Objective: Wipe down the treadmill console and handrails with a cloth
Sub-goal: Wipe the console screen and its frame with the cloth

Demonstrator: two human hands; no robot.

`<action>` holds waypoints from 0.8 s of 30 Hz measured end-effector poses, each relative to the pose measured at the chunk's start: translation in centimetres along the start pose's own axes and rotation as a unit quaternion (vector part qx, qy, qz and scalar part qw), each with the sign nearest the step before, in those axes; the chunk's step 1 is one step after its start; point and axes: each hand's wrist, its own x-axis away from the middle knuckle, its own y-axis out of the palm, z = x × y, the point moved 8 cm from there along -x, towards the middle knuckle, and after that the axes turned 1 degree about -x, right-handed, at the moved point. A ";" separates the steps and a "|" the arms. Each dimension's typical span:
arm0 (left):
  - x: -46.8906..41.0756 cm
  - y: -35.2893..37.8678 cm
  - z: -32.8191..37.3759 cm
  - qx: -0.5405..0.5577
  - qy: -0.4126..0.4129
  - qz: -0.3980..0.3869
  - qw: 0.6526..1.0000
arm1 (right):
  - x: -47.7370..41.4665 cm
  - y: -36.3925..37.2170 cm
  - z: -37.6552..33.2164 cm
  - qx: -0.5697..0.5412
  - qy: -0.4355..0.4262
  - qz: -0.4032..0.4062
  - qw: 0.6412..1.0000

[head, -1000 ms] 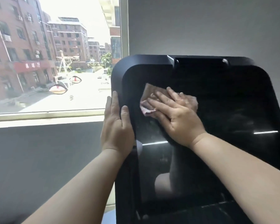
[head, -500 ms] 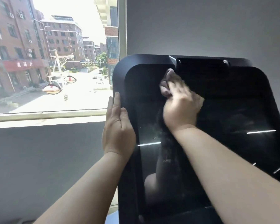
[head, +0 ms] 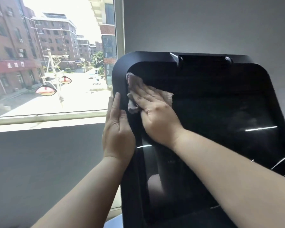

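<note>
Wiping the top-left corner of the console [head: 220,104]: our right grip [head: 156,116] lies flat, fingers straight, pressing the cloth [head: 165,96] onto the screen for wide contact. Left grip [head: 118,129], also flat and unclenched, braces the console's left edge, likely so it doesn't rock.

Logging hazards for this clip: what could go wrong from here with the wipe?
The cloth lies bunched under the right hand, whose palm appears to sit on bare screen and may smear it. The left hand rests on the console frame and could leave fresh prints there.
</note>
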 end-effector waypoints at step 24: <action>0.3 0.0 -0.7 0.039 -0.009 -0.015 0.999 | 6.1 1.0 -0.6 0.004 0.046 -0.052 0.998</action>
